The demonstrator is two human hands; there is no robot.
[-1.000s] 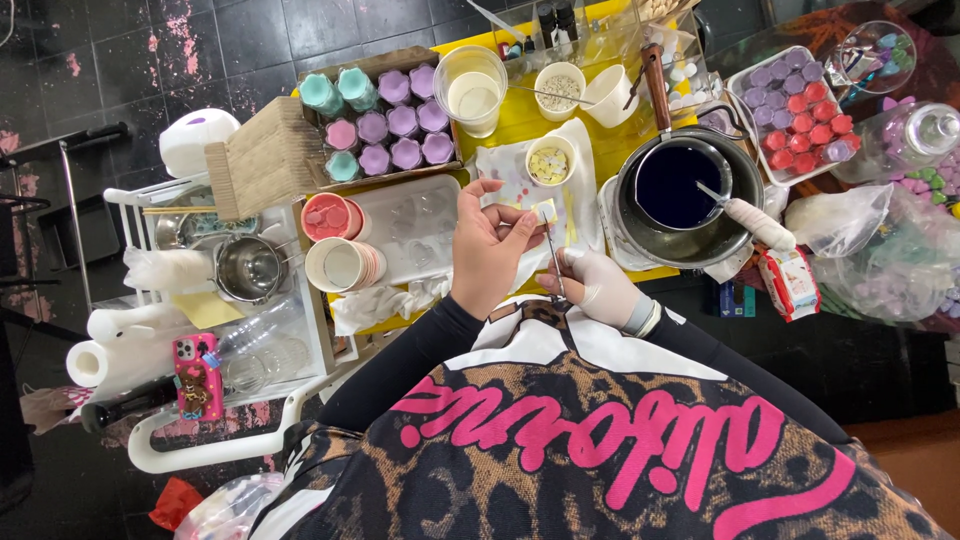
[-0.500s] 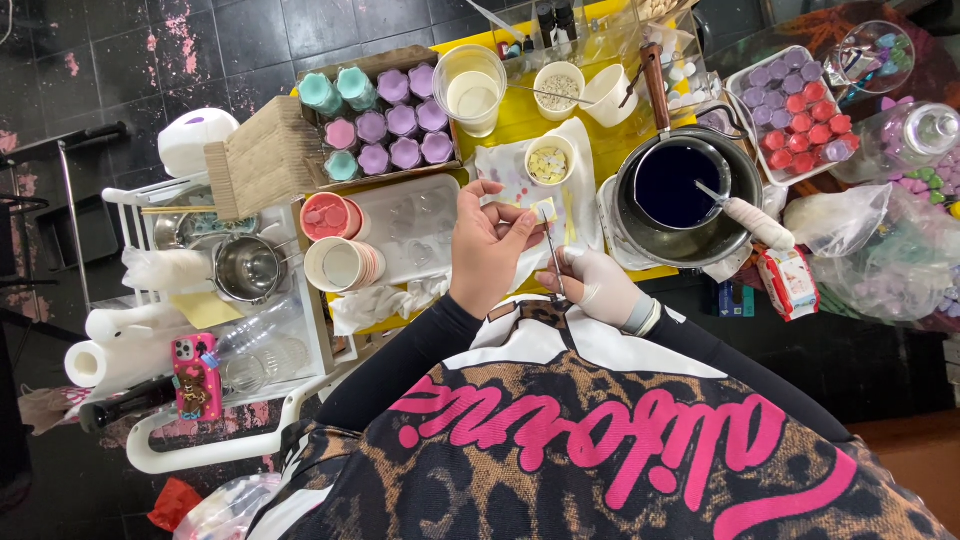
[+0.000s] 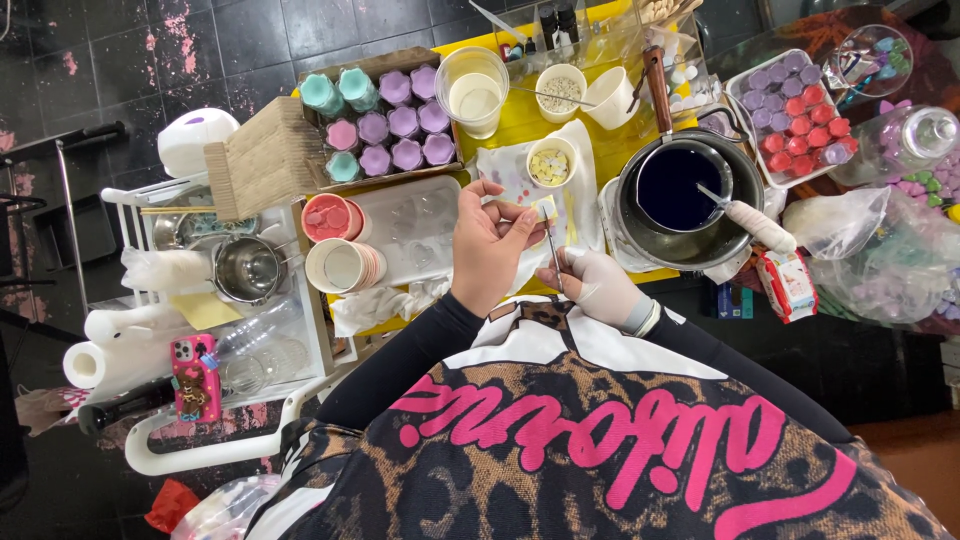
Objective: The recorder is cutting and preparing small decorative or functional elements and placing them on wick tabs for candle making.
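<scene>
My left hand (image 3: pixel 490 248) is bare and hovers over the yellow table (image 3: pixel 510 120), its fingers pinching a small pale piece near the tip of a thin metal tool (image 3: pixel 551 250). My right hand (image 3: pixel 597 285) wears a light glove and grips that tool by its lower end. Both hands meet above a white cloth (image 3: pixel 520 175). Just beyond them stands a small white cup of pale yellow pieces (image 3: pixel 550 163). To the right sits a dark pot of deep blue liquid (image 3: pixel 680 195) with a white-handled utensil (image 3: pixel 748 216) resting in it.
A box of teal, pink and purple moulded pieces (image 3: pixel 385 125) lies at the back left, with a clear mould tray (image 3: pixel 415 225) and stacked cups (image 3: pixel 340 265) nearer. A tray of red and purple pieces (image 3: pixel 795 115) is at right. A white cart (image 3: pixel 200 300) holds paper rolls, a metal pot, a phone.
</scene>
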